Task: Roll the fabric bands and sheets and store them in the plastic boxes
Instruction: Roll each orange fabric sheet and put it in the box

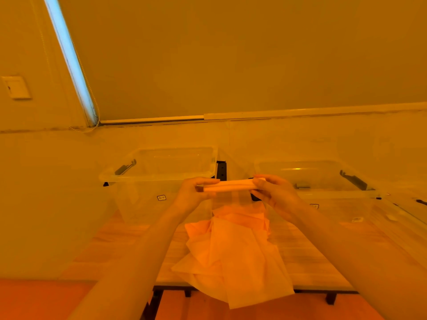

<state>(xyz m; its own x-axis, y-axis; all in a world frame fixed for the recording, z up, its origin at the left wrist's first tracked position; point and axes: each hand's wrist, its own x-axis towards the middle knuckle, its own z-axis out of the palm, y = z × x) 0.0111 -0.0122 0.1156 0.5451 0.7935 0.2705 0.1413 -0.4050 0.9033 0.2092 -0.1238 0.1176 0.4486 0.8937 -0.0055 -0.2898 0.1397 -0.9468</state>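
1. Two hands, L (193, 192) & R (276, 192), each pinch one end of fabric roll (227, 186) held above table (307, 257).
2. Loose sheets (233, 255) lie on table, overhanging near edge.
3. Clear boxes, L (159, 172) & R (323, 181), stand behind, near wall.
4. Blind (231, 54) covers window.

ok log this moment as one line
step: rolling | left hand: grips roll end | right hand: grips other end | fabric roll: held up, tail hanging | plastic boxes: open | fabric pile: on table
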